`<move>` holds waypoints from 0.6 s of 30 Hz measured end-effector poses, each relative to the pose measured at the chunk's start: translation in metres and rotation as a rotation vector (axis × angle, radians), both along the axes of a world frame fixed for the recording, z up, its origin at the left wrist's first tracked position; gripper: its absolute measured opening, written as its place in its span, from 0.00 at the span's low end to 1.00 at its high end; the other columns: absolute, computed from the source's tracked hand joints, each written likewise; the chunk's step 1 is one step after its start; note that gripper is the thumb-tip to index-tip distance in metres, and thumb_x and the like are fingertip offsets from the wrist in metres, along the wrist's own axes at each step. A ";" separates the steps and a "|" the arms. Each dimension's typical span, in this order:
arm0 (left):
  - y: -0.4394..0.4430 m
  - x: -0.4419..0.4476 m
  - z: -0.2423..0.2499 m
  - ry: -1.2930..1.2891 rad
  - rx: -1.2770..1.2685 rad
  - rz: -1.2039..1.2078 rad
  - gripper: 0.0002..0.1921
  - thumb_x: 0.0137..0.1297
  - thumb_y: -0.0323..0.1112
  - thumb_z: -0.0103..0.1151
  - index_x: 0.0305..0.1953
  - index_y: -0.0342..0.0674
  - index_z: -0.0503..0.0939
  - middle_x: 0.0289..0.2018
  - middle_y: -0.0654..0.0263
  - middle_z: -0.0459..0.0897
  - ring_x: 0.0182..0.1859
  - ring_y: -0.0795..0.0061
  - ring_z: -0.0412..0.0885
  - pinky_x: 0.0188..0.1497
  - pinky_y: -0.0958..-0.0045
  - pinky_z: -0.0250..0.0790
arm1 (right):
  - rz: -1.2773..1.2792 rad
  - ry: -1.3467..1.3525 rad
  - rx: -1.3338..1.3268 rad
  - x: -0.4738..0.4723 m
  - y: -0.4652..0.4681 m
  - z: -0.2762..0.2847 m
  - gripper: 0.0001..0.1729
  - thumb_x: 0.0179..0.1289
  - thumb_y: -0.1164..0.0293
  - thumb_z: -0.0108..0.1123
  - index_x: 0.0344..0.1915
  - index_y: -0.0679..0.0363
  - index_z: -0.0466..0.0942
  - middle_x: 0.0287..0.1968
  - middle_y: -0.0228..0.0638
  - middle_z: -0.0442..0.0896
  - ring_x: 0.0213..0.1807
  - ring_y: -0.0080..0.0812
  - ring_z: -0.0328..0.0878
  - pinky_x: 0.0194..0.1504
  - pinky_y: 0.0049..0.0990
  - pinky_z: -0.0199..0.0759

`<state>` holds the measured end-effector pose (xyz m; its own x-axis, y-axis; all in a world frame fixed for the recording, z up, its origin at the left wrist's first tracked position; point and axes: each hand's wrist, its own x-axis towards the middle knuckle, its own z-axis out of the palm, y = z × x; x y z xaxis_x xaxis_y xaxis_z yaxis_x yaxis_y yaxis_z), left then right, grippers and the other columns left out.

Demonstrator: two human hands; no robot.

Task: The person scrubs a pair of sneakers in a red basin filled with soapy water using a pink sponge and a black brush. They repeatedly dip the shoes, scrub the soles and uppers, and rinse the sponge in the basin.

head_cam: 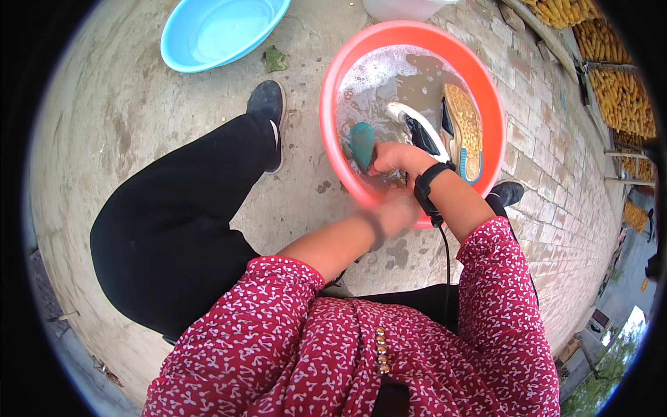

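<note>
My right hand (398, 158) reaches into a red plastic basin (331, 104) of murky, foamy water. Its fingers are curled against a teal rounded object (362, 143), partly under water; whether this is a shoe part or a brush is unclear. My left hand (400, 208), blurred, is bent over the basin's near rim just below the right one, its fingers hidden. To the right of the hands, a black and white shoe (423, 133) lies partly in the water. Beside it a second shoe rests on its side against the basin wall, its tan and blue sole (462, 127) showing.
A light blue basin (224, 31) stands at the upper left, near a green leaf (274, 59). A whitish translucent container (406, 8) is beyond the red basin. My shoes (267, 104) are on both sides of the red basin. Stacked corn cobs (622, 99) line the far right.
</note>
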<state>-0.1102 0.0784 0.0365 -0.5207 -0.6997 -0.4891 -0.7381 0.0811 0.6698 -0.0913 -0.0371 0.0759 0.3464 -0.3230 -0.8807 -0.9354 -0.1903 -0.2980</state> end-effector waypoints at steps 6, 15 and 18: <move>-0.002 0.013 0.030 0.027 -0.045 -0.036 0.22 0.65 0.41 0.46 0.60 0.46 0.70 0.61 0.58 0.70 0.65 0.60 0.64 0.65 0.62 0.55 | -0.054 0.154 0.236 -0.006 0.014 0.015 0.33 0.48 0.65 0.66 0.57 0.60 0.72 0.53 0.45 0.77 0.53 0.43 0.75 0.51 0.34 0.69; 0.000 0.018 0.036 -0.046 -0.199 -0.002 0.21 0.63 0.38 0.48 0.57 0.46 0.73 0.57 0.59 0.74 0.61 0.62 0.69 0.65 0.60 0.53 | -0.121 -0.163 -0.105 -0.015 0.000 0.003 0.34 0.59 0.62 0.57 0.62 0.68 0.64 0.56 0.50 0.74 0.58 0.46 0.72 0.56 0.32 0.65; -0.012 0.028 0.034 -0.055 -0.171 -0.051 0.15 0.59 0.34 0.51 0.46 0.43 0.79 0.49 0.57 0.80 0.55 0.62 0.75 0.60 0.59 0.60 | -0.325 -0.173 -0.198 -0.027 -0.015 0.005 0.27 0.59 0.65 0.55 0.55 0.70 0.70 0.51 0.49 0.77 0.53 0.44 0.75 0.53 0.33 0.68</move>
<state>-0.0825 0.0668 0.0700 -0.5336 -0.7484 -0.3939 -0.7652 0.2288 0.6017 -0.1180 -0.0518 0.0807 0.3355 -0.5976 -0.7282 -0.8956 0.0373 -0.4432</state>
